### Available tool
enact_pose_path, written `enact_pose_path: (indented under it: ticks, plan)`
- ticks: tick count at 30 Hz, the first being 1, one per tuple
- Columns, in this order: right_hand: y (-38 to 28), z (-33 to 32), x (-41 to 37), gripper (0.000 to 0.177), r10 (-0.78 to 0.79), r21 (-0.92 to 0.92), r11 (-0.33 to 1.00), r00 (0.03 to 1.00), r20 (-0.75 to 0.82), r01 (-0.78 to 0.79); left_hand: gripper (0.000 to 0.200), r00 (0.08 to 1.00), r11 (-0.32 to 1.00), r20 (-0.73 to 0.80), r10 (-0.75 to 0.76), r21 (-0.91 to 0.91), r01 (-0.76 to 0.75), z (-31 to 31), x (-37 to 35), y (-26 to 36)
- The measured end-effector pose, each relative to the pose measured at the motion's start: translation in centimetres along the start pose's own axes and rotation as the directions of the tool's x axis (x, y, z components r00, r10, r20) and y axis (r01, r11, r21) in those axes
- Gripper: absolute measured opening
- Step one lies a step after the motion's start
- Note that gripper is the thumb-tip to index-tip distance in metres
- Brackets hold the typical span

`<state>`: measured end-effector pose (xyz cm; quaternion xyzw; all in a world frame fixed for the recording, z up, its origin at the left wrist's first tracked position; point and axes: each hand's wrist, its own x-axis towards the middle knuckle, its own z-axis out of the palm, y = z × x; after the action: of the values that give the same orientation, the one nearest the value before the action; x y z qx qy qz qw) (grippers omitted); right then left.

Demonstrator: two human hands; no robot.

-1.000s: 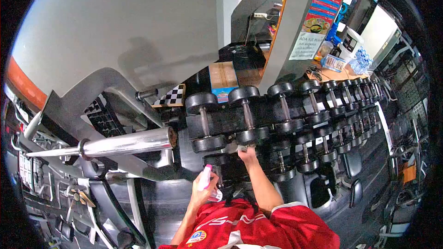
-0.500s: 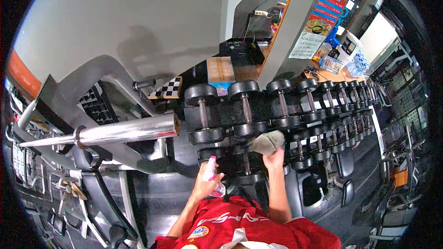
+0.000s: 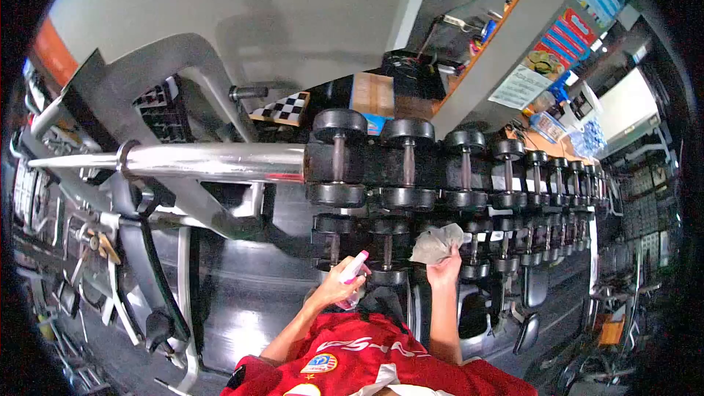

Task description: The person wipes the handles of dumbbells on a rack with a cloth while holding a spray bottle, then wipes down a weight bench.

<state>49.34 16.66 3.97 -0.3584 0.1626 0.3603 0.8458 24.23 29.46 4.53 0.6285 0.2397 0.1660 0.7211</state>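
Spray bottle and cloth in hand, near side of the dumbbell rack

The left hand has its fingers wrapped round the spray bottle, which leans to the right with its pink tip beside the near edge of the lower dumbbell row. The right hand pinches the grey cloth between thumb and fingers; the cloth spreads leftward and hides part of that row. Whether it touches a dumbbell there, I cannot tell. A gap separates the two hands, with the near end of a dumbbell showing in it.

Beyond the lower row runs the upper dumbbell row, its heads close together and leaving little room between neighbours. On the left, the thick end of a steel bar comes right up beside the rack's left edge, narrowing that side. Bare floor lies left of the left hand, reaching to the machine frame. To the right of the right forearm, a black pad takes up floor space. Behind the rack's far edge stand a cardboard box and, further right, a crowded worktop.
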Motion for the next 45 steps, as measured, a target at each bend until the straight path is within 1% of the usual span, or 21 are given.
enact_pose_path:
  ticks: [5, 11, 12, 15, 16, 17, 19, 20, 21, 23, 24, 28, 33, 36, 37, 38, 39, 40, 41, 43, 45]
  plan:
    - [-3.0, -0.7, 0.1, 0.041, 0.071, -0.009, 0.997, 0.998, 0.001, -0.071, 0.023, 0.991, 0.989, -0.085, -0.101, -0.117, 0.09, 2.9, 0.3, -2.9]
    - [-5.9, -4.0, 0.6, 0.04, 0.071, -0.011, 0.997, 0.997, 0.032, -0.071, 0.06, 0.966, 0.989, -0.254, 0.057, 0.146, -0.02, 7.0, 1.9, -5.6]
    - [-6.3, -4.7, 0.4, 0.04, 0.083, -0.017, 0.996, 0.996, -0.018, -0.084, 0.077, 0.969, 0.994, -0.246, 0.0, 0.109, 0.027, 7.4, 2.0, -5.9]
    - [-6.8, -7.2, 0.7, 0.04, 0.12, -0.03, 0.992, 0.989, -0.081, -0.123, 0.085, 0.972, 0.998, -0.234, -0.027, 0.05, 0.04, 9.1, 2.8, -6.8]
    - [-6.8, -8.0, 0.8, 0.04, 0.155, -0.006, 0.988, 0.984, -0.088, -0.156, 0.084, 0.971, 0.985, -0.232, 0.063, 0.173, -0.023, 9.5, 3.3, -7.3]
    - [-6.9, -8.9, 0.9, 0.04, 0.191, 0.019, 0.982, 0.977, -0.099, -0.19, 0.084, 0.969, 0.985, -0.241, 0.058, 0.173, -0.016, 9.9, 3.8, -8.0]
    - [-6.8, -11.8, 2.1, 0.039, 0.195, -0.005, 0.98, 0.976, -0.093, -0.197, 0.077, 0.962, 0.903, -0.258, 0.087, 0.428, 0.032, 11.1, 4.6, -9.5]
    - [-6.9, -12.6, 2.4, 0.038, 0.205, -0.023, 0.978, 0.974, -0.094, -0.207, 0.057, 0.953, 0.913, -0.301, 0.044, 0.399, 0.084, 11.6, 5.1, -10.2]
    - [-6.9, -13.3, 2.8, 0.038, 0.211, -0.037, 0.976, 0.973, -0.091, -0.216, 0.057, 0.953, 0.912, -0.301, 0.036, 0.4, 0.092, 12.0, 5.8, -10.9]
    - [-7.2, -13.5, 3.0, 0.038, 0.22, -0.059, 0.972, 0.968, -0.117, -0.228, 0.039, 0.866, 0.893, -0.463, -0.189, 0.287, 0.348, 12.8, 6.8, -11.3]
    - [-7.3, -13.5, 3.3, 0.038, 0.225, -0.085, 0.968, 0.965, -0.132, -0.237, 0.031, 0.846, 0.894, -0.508, -0.162, 0.287, 0.343, 13.1, 7.4, -11.5]
    - [-7.5, -15.3, 5.3, 0.038, 0.276, -0.08, 0.956, 0.957, -0.091, -0.283, 0.031, 0.781, 0.864, -0.559, -0.279, 0.208, 0.458, 14.1, 9.0, -13.2]
    - [-6.1, -17.1, 8.0, 0.037, 0.293, -0.109, 0.949, 0.956, -0.036, -0.295, 0.03, 0.778, 0.819, -0.579, -0.244, 0.307, 0.485, 14.7, 10.2, -14.8]
    - [-3.6, -16.3, 9.5, 0.043, 0.063, -0.335, 0.942, 0.994, 0.086, -0.031, 0.028, 0.745, 0.822, -0.595, -0.303, 0.232, 0.52, 15.1, 10.2, -14.8]
    - [-2.4, -16.1, 10.5, 0.043, 0.069, -0.333, 0.942, 0.995, 0.078, -0.039, 0.028, 0.741, 0.816, -0.595, -0.31, 0.233, 0.529, 15.2, 10.1, -15.0]
    - [-0.9, -15.7, 11.6, 0.042, -0.1, -0.583, 0.8, 0.99, 0.103, 0.142, 0.027, 0.747, 0.854, -0.584, -0.317, 0.167, 0.493, 15.3, 9.9, -15.3]
    - [0.6, -15.2, 12.5, 0.042, -0.249, -0.776, 0.561, 0.953, 0.174, 0.288, 0.026, 0.754, 0.884, -0.572, -0.324, 0.1, 0.456, 15.4, 9.6, -15.5]
    - [2.2, -14.5, 13.3, 0.039, -0.262, -0.827, 0.37, 0.902, 0.343, 0.423, 0.024, 0.775, 0.861, -0.58, -0.251, 0.232, 0.453, 15.5, 9.4, -14.4]
    - [3.7, -13.9, 14.0, 0.037, -0.233, -0.821, 0.164, 0.831, 0.506, 0.546, 0.024, 0.772, 0.855, -0.578, -0.265, 0.23, 0.465, 15.5, 8.9, -14.3]
    - [7.2, -14.2, 16.9, 0.039, 0.138, -0.69, -0.135, 0.703, 0.698, 0.711, 0.023, 0.797, 0.918, -0.566, -0.212, 0.165, 0.362, 15.6, 8.2, -14.2]
    - [9.6, -9.8, 16.4, 0.035, 0.342, -0.164, -0.511, 0.374, 0.862, 0.844, 0.021, 0.8, 0.937, -0.575, -0.171, 0.157, 0.313, 15.7, 7.7, -13.0]
